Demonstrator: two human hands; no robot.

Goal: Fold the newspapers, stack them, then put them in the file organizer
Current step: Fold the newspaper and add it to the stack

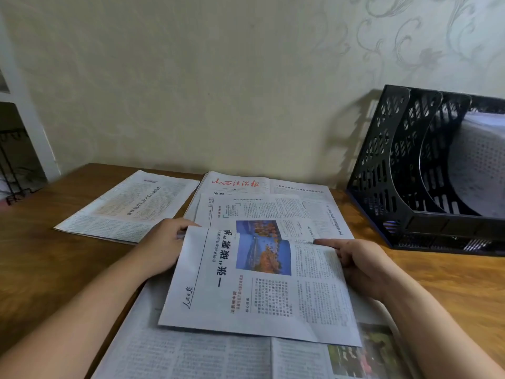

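A folded newspaper (128,206) lies on the wooden worktop (41,269), well left of the centre newspaper (254,291); the left hand (161,247) grips that centre paper's upper left corner, fingers curled under the fold; the right hand (360,266) pinches its right edge, forefinger stretched along the crease; the black file organizer (404,187) stands to its right, against the wall.
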